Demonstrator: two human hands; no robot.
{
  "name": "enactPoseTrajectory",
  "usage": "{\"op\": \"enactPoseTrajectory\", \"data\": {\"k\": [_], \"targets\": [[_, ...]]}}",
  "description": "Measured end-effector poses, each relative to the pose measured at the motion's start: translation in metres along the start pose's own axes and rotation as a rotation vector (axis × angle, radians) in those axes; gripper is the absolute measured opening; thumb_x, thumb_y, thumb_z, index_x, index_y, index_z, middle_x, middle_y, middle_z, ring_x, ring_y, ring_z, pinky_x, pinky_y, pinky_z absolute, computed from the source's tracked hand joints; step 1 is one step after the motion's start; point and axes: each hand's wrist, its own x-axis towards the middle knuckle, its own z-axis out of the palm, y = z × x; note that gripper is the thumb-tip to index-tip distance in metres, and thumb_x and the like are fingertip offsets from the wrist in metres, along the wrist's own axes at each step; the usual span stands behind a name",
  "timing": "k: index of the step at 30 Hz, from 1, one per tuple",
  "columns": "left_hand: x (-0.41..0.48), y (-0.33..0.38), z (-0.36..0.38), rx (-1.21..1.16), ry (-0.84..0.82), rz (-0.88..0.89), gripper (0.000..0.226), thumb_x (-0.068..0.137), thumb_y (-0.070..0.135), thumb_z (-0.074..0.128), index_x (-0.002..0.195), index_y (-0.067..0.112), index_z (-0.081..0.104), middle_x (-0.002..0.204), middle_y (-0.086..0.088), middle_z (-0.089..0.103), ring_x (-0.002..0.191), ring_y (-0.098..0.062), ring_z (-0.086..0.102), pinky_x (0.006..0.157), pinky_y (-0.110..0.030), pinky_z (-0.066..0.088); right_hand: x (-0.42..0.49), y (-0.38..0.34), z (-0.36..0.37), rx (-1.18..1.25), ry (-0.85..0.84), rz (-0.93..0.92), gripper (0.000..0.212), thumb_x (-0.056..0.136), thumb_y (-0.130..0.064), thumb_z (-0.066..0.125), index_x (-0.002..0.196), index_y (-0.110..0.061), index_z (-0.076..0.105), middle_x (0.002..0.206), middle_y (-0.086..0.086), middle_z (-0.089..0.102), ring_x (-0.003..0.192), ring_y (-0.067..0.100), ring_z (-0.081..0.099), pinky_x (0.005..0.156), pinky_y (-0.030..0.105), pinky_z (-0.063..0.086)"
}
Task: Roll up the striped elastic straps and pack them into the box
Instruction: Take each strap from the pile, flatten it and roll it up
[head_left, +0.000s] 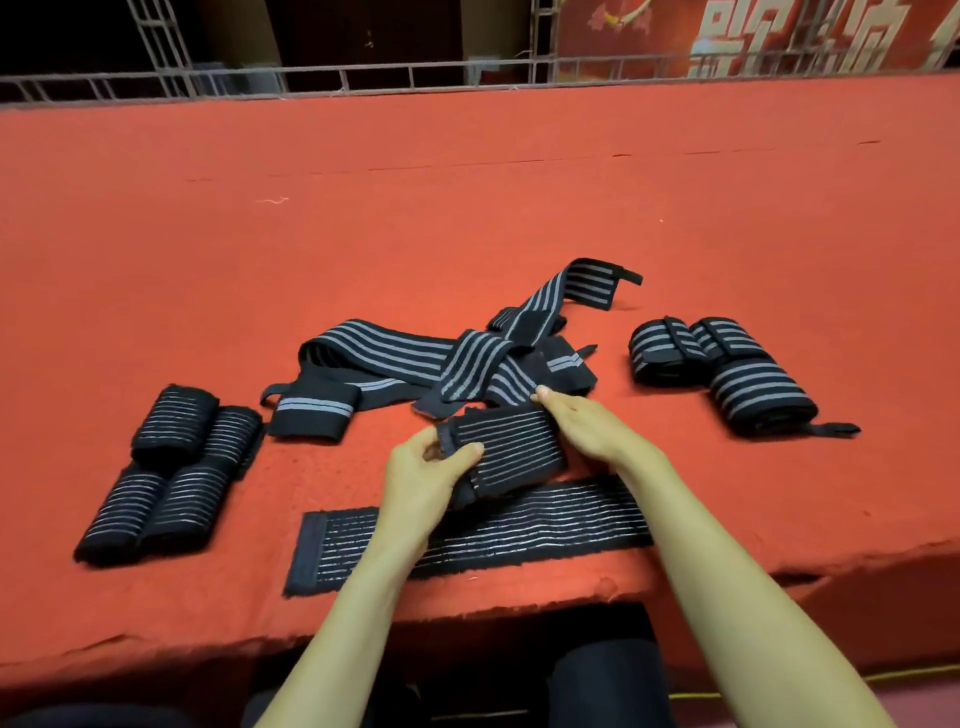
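The left hand (431, 478) and right hand (587, 428) grip the seemingly soft, springy black grey-striped elastic roll (511, 452) at six o'clock by its ends.

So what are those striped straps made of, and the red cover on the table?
Straps: probably woven elastic fabric, matte black with grey stripes. They fold limply, and the roll being held has soft, fuzzy edges. Cover: looks like felt or thin carpet, matte and napped, with a ragged, torn-looking front edge.

Even, soft light on the red table (519, 208), dark backdrop, wide-angle bending at edges, slight softness.
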Motion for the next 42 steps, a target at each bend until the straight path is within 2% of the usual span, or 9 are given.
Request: {"op": "enactPoseTrajectory", "data": {"k": [11,14,17,21,24,27,31,35,42], "targets": [[-0.023,0.042,-0.038,-0.017,0.062,0.247,0.014,0.082,0.008,0.07,0.095,0.012,0.071,0.091,0.004,0.074,0.087,-0.006,0.068,0.078,-0.021,0.053,-0.008,-0.001,0.019,-0.306,0.145,-0.052,0.05,0.098,-0.037,0.047,0.143,-0.017,0.038,0.151,0.001,0.035,0.141,0.024,0.025,0.116,0.044,0.021],[-0.022,0.037,-0.033,0.164,0.066,0.33,0.016,0.078,0.019,0.075,0.094,0.023,0.072,0.092,0.007,0.073,0.089,-0.005,0.066,0.081,-0.02,0.05,-0.033,-0.034,0.027,0.011,0.352,-0.24,0.028,0.095,-0.026,0.057,0.119,-0.013,0.06,0.117,0.004,0.06,0.111,0.013,0.054,0.098,0.021,0.037],[-0.023,0.036,-0.024,0.242,0.029,0.351,0.02,0.077,0.02,0.075,0.085,0.037,0.07,0.085,0.01,0.072,0.082,-0.003,0.064,0.077,-0.016,0.047,-0.065,-0.076,0.029,0.549,0.063,-0.178,0.02,0.095,-0.032,0.056,0.095,-0.014,0.064,0.085,0.0,0.064,0.077,0.009,0.063,0.074,0.027,0.053],[-0.025,0.034,-0.019,0.184,-0.048,0.271,0.023,0.083,0.014,0.07,0.085,0.037,0.068,0.078,0.02,0.071,0.077,0.005,0.065,0.073,-0.02,0.05,-0.075,-0.084,0.032,0.491,0.026,-0.192,0.016,0.092,-0.033,0.061,0.094,-0.018,0.066,0.081,-0.009,0.065,0.078,0.005,0.06,0.075,0.029,0.054],[-0.026,0.034,-0.023,0.036,-0.058,0.15,0.013,0.085,0.013,0.067,0.095,0.021,0.07,0.091,-0.001,0.074,0.089,-0.014,0.069,0.08,-0.038,0.056,-0.074,-0.076,0.03,0.599,0.059,-0.173,0.017,0.096,-0.02,0.056,0.094,-0.008,0.067,0.085,0.005,0.067,0.082,0.012,0.061,0.078,0.036,0.054],[-0.022,0.033,-0.038,0.015,0.021,0.139,0.011,0.087,0.014,0.065,0.098,0.016,0.067,0.096,-0.011,0.071,0.091,-0.022,0.067,0.084,-0.042,0.053,-0.072,-0.07,0.019,0.595,0.227,-0.193,0.011,0.095,-0.015,0.056,0.089,-0.013,0.065,0.085,0.005,0.065,0.081,0.014,0.058,0.074,0.038,0.049],[-0.016,0.034,-0.075,0.318,0.258,0.37,0.016,0.086,0.01,0.066,0.09,0.025,0.066,0.089,0.003,0.066,0.083,-0.001,0.059,0.08,-0.011,0.044,-0.069,-0.055,-0.013,0.56,0.49,-0.25,0.018,0.092,-0.007,0.058,0.098,-0.023,0.062,0.08,-0.006,0.064,0.071,-0.001,0.058,0.067,0.014,0.045],[-0.015,0.029,-0.117,0.629,0.503,0.423,0.016,0.083,0.019,0.07,0.098,0.015,0.074,0.079,-0.003,0.061,0.08,-0.022,0.057,0.079,-0.034,0.042,-0.07,-0.021,-0.032,0.23,0.605,-0.235,0.017,0.089,-0.009,0.062,0.088,-0.026,0.061,0.086,-0.011,0.062,0.079,-0.005,0.056,0.074,0.012,0.04],[-0.011,0.003,-0.137,0.189,0.476,0.169,0.016,0.092,0.03,0.059,0.102,0.021,0.067,0.083,0.005,0.071,0.087,-0.016,0.069,0.093,-0.042,0.05,-0.069,0.011,-0.033,0.24,0.836,-0.12,0.011,0.087,-0.014,0.065,0.088,-0.024,0.067,0.065,-0.007,0.053,0.061,0.004,0.049,0.064,0.018,0.037]]}}
